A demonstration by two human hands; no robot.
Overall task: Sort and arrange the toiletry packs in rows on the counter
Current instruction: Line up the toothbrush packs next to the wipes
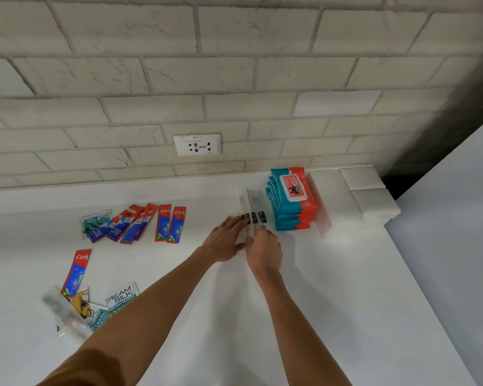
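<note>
Fingers (235, 222) straight, my left hand (223, 242) steadies clear plastic sachets (253, 203) beside the teal-and-red wipes stack (293, 201); my right hand (264, 250) pinches one to straighten the row.

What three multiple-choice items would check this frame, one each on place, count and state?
1. Where does the stack of wipes stand?
A. Left of the clear packs at the hands.
B. Right of those clear packs.
C. In a hand.

2. How many black labels show on those clear packs?
A. One.
B. Three.
C. Six.

3. How is the left hand?
A. A fist in the air.
B. Gripping the wipes.
C. Fingers straight, touching the clear packs.

Key:
1 B: the wipes stand just right of the clear packs.
2 B: three black labels lie side by side near the fingertips.
3 C: its straight fingers reach the packs' left edge.
</note>
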